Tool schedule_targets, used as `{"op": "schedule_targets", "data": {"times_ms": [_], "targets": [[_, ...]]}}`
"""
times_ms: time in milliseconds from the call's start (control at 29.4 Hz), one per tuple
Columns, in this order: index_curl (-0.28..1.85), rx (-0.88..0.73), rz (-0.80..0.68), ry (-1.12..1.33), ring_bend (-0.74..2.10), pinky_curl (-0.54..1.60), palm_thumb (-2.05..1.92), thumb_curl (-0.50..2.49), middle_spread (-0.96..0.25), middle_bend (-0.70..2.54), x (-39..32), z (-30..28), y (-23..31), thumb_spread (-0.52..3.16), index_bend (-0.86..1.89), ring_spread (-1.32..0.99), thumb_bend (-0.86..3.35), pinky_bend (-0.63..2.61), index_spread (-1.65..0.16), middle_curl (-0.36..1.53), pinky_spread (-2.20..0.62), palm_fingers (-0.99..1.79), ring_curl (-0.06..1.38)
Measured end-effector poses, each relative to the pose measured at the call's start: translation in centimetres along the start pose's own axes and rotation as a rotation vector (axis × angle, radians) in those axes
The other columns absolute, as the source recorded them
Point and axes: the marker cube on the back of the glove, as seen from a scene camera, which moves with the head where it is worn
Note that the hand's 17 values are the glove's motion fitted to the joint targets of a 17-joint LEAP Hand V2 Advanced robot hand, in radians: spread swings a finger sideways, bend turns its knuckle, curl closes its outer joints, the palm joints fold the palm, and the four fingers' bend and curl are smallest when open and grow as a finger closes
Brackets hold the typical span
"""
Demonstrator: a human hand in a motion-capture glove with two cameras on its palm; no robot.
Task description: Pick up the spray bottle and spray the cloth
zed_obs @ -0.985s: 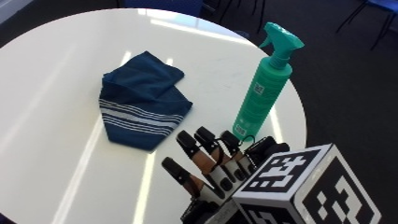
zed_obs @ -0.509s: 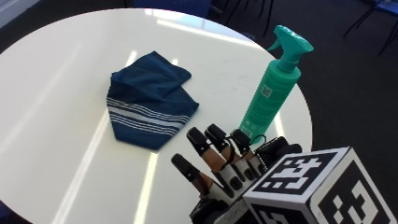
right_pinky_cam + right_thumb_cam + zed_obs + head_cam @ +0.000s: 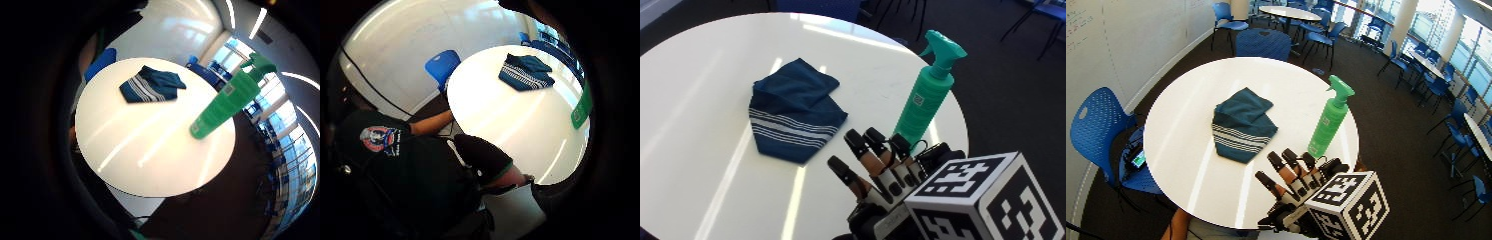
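Gloved right hand near spray bottle — fingers straight, apart.

- The cloth is lying on the table, near its middle.
- The spray bottle is standing upright to the right of the cloth, close to the table's edge, apart from it.
- The right hand is hovering in front of both, fingers straight, just beside the bottle's base, touching neither.

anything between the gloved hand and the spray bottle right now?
Nothing: only bare white table separates the right hand, fingers straight, from the spray bottle. The outside view shows it; the cloth lies off to the side.
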Motion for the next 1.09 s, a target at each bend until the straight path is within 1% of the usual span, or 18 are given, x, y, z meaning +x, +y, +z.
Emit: {"op": "schedule_targets", "data": {"times_ms": [306, 509, 611, 815, 1087], "targets": [[0.28, 0.055, 0.124, -0.013, 0.31, 0.25, 0.29, 0.25, -0.15, 0.19, 3.2, 0.2, -1.1, 0.97, 0.17, -0.09, -0.02, 0.18, -0.48, 0.27, 0.17, 0.33, 0.23], [0.29, 0.166, 0.226, -0.066, 0.33, 0.25, 0.29, 0.26, -0.15, 0.20, 5.4, -0.9, -2.0, 0.98, 0.19, -0.08, -0.03, 0.16, -0.48, 0.28, 0.17, 0.39, 0.25], [0.30, 0.229, 0.263, -0.123, 0.37, 0.24, 0.30, 0.26, -0.14, 0.22, 6.6, -1.4, -2.3, 0.99, 0.20, -0.08, -0.02, 0.13, -0.47, 0.29, 0.16, 0.49, 0.26], [0.33, 0.268, 0.314, -0.135, 0.40, 0.23, 0.31, 0.27, -0.12, 0.25, 8.3, -2.4, -2.6, 1.00, 0.20, -0.08, -0.02, 0.12, -0.45, 0.32, 0.15, 0.57, 0.28], [0.35, 0.364, 0.419, -0.189, 0.39, 0.21, 0.36, 0.29, -0.11, 0.28, 11.5, -4.1, -3.6, 1.03, 0.19, -0.09, -0.01, 0.13, -0.43, 0.34, 0.14, 0.62, 0.30]]}}
